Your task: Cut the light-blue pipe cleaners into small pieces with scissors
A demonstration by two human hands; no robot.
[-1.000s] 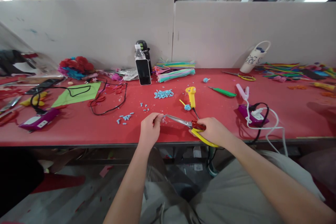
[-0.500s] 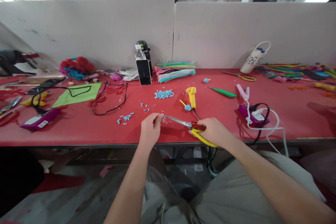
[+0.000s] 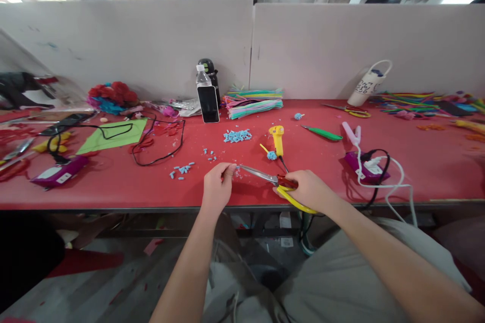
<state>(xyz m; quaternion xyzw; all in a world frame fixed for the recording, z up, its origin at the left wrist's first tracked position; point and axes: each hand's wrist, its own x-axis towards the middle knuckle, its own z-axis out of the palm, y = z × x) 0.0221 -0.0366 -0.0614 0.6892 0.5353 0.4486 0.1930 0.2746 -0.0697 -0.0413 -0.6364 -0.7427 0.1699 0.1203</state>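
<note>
My right hand is closed round the handles of a pair of scissors with red and yellow grips. Their blades point left, and the tips reach the fingertips of my left hand. That hand pinches with thumb and forefinger; a speck of light blue shows at the tips, but the piece is too small to name. Small blue cut pieces lie to the left of it, and a larger pile of blue pieces sits farther back. Beyond the scissors are a yellow glue gun and a blue fuzzy ball on a yellow stick.
A phone leans on a bottle at the back, beside bundled pipe cleaners. Green-handled tweezers and a second pair of scissors lie right. Purple power strips with cables stand at both sides. A green sheet lies left.
Almost nothing differs. Both hands and the scissors hold the same position, and the whole view has shifted very slightly.
</note>
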